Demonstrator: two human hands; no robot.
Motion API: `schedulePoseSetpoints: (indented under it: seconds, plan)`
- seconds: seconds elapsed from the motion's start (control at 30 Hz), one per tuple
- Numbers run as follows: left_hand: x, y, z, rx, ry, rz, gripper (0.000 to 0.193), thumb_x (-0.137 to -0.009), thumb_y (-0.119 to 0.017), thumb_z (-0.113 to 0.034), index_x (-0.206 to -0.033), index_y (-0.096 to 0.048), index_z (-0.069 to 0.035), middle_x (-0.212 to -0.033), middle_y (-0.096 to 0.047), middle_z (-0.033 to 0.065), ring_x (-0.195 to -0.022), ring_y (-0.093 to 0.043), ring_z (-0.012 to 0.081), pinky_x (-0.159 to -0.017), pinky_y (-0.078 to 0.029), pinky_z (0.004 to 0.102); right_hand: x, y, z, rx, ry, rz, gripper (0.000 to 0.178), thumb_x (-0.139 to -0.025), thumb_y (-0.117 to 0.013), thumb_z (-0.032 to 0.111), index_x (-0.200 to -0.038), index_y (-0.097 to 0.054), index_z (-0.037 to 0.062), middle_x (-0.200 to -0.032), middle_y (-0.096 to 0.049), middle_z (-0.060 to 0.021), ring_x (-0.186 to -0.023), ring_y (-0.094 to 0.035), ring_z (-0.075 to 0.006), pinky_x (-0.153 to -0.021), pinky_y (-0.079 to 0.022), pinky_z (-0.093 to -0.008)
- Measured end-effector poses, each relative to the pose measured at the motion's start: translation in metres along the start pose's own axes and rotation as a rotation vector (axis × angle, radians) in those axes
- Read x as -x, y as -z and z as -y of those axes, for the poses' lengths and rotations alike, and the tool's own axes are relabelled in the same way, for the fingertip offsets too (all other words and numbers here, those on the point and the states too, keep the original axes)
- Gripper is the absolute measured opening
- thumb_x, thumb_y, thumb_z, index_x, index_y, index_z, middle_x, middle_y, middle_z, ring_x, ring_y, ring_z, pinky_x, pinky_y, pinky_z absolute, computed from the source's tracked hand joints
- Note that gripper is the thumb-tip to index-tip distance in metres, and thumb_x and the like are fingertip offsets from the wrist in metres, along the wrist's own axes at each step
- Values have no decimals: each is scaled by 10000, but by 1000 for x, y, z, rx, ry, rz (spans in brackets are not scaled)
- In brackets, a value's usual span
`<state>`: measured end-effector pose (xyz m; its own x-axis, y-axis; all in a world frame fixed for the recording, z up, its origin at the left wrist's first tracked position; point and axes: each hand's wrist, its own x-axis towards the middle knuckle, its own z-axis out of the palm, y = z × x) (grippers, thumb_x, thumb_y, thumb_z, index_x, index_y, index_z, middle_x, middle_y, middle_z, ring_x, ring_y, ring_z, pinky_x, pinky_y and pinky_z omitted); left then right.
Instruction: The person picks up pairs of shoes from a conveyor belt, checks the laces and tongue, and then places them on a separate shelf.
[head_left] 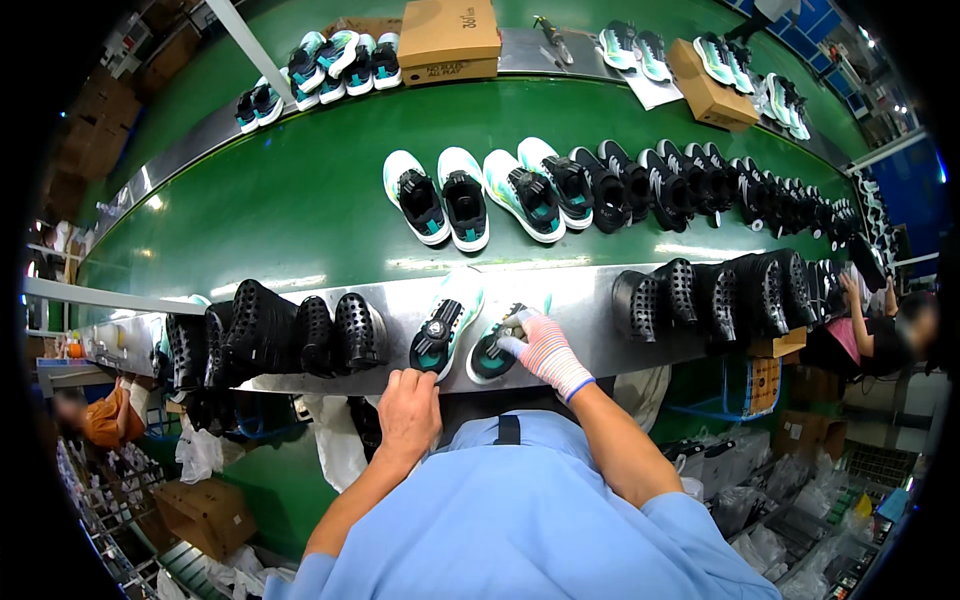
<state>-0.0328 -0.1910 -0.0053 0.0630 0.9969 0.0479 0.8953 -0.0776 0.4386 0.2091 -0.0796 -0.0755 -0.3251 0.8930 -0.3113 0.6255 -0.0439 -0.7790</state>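
Two white-and-mint sneakers with black-and-teal insides stand side by side on the metal ledge in front of me, heels toward me. My right hand (547, 352), in a striped knit glove, has its thumb and fingers closed over the top of the right sneaker (490, 358), at its black tongue. Bare, my left hand (409, 410) rests at the ledge's near edge, right by the heel of the left sneaker (445, 330). Its fingers are curled and their tips are hidden. A round dark dial (436, 330) shows on the left sneaker.
Black studded shoe-shaped pieces (262, 325) line the ledge on the left, with more (715, 300) on the right. Beyond runs a green belt (300, 200) with rows of sneakers (465, 200). A shoebox (450, 40) stands on the far ledge. Other people are at both sides.
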Motion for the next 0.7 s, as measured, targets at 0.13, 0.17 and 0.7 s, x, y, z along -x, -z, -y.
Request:
schedulePoseSetpoints:
  seconds: [0.13,0.17,0.7]
  plan:
    - [-2,-16,-12,91,-57,6,294,-869,-784,-179,-1101,-666,-42,-951,-640,134,-889,-658,349,-729,-551,449,3,-4,4,25,103,122,451,-863,-801,197,-1279,-684,68,-1150,-678,-200,-1058,-675,-371,-944,-549,-432]
    - [-5,-26,-20,99,30,63,355,-872,-803,-225,-1138,-664,-36,-956,-654,143,-877,-675,365,-726,-554,464,3,-1,5,-22,116,123,458,-859,-802,171,-1290,-683,73,-1157,-678,-198,-1053,-680,-361,-937,-553,-426]
    - [13,-19,11,-21,24,4,485,-808,-801,-180,-1258,-638,-106,-1048,-613,108,-1069,-610,341,-834,-520,457,29,-5,26,211,-95,33,1011,-762,-903,338,-1575,-366,68,-1396,-553,-279,-1223,-625,-450,-1013,-545,-478]
